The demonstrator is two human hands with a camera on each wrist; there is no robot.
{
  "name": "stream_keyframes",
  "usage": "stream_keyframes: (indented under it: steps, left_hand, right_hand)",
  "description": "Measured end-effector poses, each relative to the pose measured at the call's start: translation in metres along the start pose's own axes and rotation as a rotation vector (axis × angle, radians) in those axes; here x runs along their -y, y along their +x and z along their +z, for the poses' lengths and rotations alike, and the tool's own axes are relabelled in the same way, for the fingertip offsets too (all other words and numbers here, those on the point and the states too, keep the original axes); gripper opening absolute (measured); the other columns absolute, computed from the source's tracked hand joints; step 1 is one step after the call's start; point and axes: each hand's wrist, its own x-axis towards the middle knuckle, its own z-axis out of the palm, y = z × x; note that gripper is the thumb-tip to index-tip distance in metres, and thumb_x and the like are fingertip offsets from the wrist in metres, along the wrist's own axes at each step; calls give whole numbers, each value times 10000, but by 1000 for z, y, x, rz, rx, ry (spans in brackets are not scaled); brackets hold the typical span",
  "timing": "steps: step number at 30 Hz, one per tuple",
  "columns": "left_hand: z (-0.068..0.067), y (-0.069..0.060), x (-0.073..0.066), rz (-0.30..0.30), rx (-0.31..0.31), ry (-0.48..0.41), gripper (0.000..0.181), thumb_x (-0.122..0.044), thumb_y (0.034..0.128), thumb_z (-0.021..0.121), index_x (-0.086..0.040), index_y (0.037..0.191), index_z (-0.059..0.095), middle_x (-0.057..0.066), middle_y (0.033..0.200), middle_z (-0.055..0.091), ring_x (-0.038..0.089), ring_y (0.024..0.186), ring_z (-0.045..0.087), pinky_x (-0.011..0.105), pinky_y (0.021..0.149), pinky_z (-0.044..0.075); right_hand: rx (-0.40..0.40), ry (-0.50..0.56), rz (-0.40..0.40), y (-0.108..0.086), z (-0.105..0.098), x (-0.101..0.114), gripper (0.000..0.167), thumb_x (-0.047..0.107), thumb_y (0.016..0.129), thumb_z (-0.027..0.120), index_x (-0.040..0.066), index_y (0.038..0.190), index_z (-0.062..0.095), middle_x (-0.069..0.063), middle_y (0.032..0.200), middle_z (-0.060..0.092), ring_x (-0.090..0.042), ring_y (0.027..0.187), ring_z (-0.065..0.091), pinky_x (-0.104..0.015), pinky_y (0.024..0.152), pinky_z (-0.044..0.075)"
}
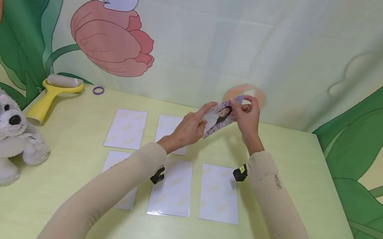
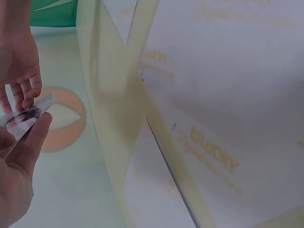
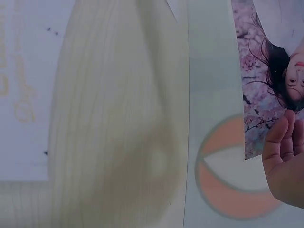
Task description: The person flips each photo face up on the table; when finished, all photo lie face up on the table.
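Note:
A photo print (image 1: 222, 116) of a dark-haired person among pink blossoms is held up over the back of the table. My left hand (image 1: 189, 128) grips its left end between thumb and fingers. At the upper right end, my right hand (image 1: 247, 117) pinches the print with bent fingers. The right wrist view shows the picture side of the photo print (image 3: 266, 80) and the right hand (image 3: 287, 159) at its edge. In the left wrist view the left hand (image 2: 21, 175) holds the print almost edge-on. White sheets with yellow lettering (image 1: 172, 187) lie below the forearms.
Several such sheets, including a back-left one (image 1: 126, 129) and a right one (image 1: 220, 194), lie in rows on the pale table (image 1: 282, 158). At the left are a plush dog (image 1: 0, 132), a yellow-handled lint roller (image 1: 49, 98) and a purple ring (image 1: 98, 90). A printed curtain (image 1: 202, 47) hangs behind.

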Motion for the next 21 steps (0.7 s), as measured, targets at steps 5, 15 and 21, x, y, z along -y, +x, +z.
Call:
stream_keyframes:
  steps: [5, 15, 21]
  left_hand:
    - [4, 1, -3, -34, -48, -21, 603, 78, 953, 447, -162, 1501, 372, -9, 479, 379, 89, 412, 298, 218, 434, 244]
    - [2, 4, -12, -65, -142, -77, 595, 48, 978, 438, -159, 1527, 341, -10, 468, 360, 82, 377, 254, 226, 428, 205]
    - [0, 4, -14, -84, -179, -94, 597, 12, 1000, 432, -185, 1550, 308, 6, 479, 378, 105, 362, 274, 233, 419, 216]
  right_hand:
    - [1, -44, -12, -3, -1, -1, 551, 294, 921, 718, 71, 1376, 500, 63, 800, 583, -81, 635, 562, -211, 608, 520]
    - [-48, -173, 17, -5, -4, -12, 572, 356, 917, 721, 166, 1428, 548, 95, 828, 578, -73, 714, 522, -235, 650, 435]
    - [-18, -147, 66, -8, -4, -15, 589, 336, 946, 682, 213, 1485, 481, 94, 859, 580, -84, 758, 570, -224, 679, 486]
